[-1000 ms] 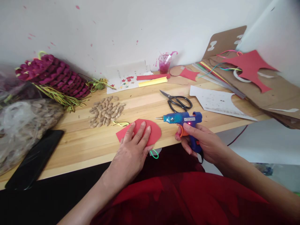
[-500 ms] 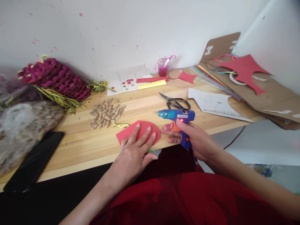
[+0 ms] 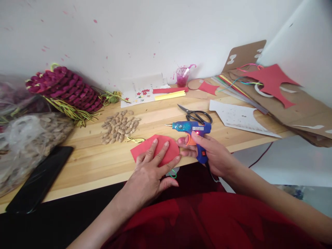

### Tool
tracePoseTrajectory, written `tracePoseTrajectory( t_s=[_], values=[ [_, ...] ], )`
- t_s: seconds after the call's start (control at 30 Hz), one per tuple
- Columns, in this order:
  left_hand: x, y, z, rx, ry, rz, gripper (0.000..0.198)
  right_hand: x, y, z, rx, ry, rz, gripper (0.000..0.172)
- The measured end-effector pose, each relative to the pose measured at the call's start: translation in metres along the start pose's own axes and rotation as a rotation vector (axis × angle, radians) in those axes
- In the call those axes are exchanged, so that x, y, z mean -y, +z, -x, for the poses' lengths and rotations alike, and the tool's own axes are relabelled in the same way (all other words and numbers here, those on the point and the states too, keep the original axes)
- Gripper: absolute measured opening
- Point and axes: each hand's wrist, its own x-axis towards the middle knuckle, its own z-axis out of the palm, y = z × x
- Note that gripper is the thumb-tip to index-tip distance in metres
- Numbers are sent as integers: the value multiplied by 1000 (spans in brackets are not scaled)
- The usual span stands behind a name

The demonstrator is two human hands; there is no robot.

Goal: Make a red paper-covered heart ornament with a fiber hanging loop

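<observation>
Fingers spread, my left hand point(image 3: 153, 166) presses flat on a red paper cutout point(image 3: 145, 148) at the table's front edge. A green string loop point(image 3: 172, 173) pokes out beneath that hand, and a yellow string tassel point(image 3: 136, 139) shows at the cutout's far side. In my right hand point(image 3: 210, 150) is a blue glue gun point(image 3: 190, 127) with an orange trigger and a lit red light. Its metal tip points left, above the table. Black scissors point(image 3: 194, 114) lie just behind the glue gun. A pile of peanuts point(image 3: 120, 126) rests left of the cutout.
A plastic bag of peanuts point(image 3: 33, 138) and a black phone point(image 3: 40, 180) lie at left. Behind them leans a purple pinecone-like craft point(image 3: 64, 88). A cup of pink paint point(image 3: 182, 77) stands by the wall. White paper point(image 3: 238, 117) and cardboard point(image 3: 306, 114) are at right.
The glue gun has shifted slightly left, closer over the red cutout. My left thumb has moved a little away from the green string. The whole view has shifted slightly.
</observation>
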Motion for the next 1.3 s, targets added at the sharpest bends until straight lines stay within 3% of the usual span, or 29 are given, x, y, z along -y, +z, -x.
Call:
tracePoseTrajectory(
  t_s=[0.13, 0.27, 0.33, 0.47, 0.6, 0.67, 0.83, 0.93, 1.1, 1.2, 1.3],
  values=[
    [3, -5, -1, -61, -29, 175, 61, 1, 2, -3, 28, -19, -12, 21],
    [8, -5, -6, -296, -83, 341, 22, 2, 6, -5, 29, -21, 0, 23],
    [9, -5, -11, -357, -99, 369, 17, 3, 8, -7, 26, -32, -1, 24],
    [9, -6, -18, -329, -146, 341, 20, 1, 8, -10, 38, -34, -5, 23],
    [13, -6, -19, -233, -92, 276, 56, 0, 8, -8, 85, -1, -18, 24],
    [15, -5, -18, -203, -24, 238, 64, 0, 8, -5, 99, 37, -30, 24],
    [19, 1, -12, -261, -9, 216, 48, 4, 4, 1, 128, 79, 33, 25],
    [19, 6, -7, -345, 6, 159, 39, 12, -4, 0, 119, 15, 253, 30],
    [18, 10, -3, -395, 32, 84, 34, 29, -10, -1, 119, -71, 885, 37],
    [18, 12, -2, -394, 36, 79, 34, 36, -3, -1, 121, -239, 1178, 34],
    [18, 12, -2, -384, 22, 100, 34, 39, 6, -2, 175, -368, 1329, 32]
  ],
)
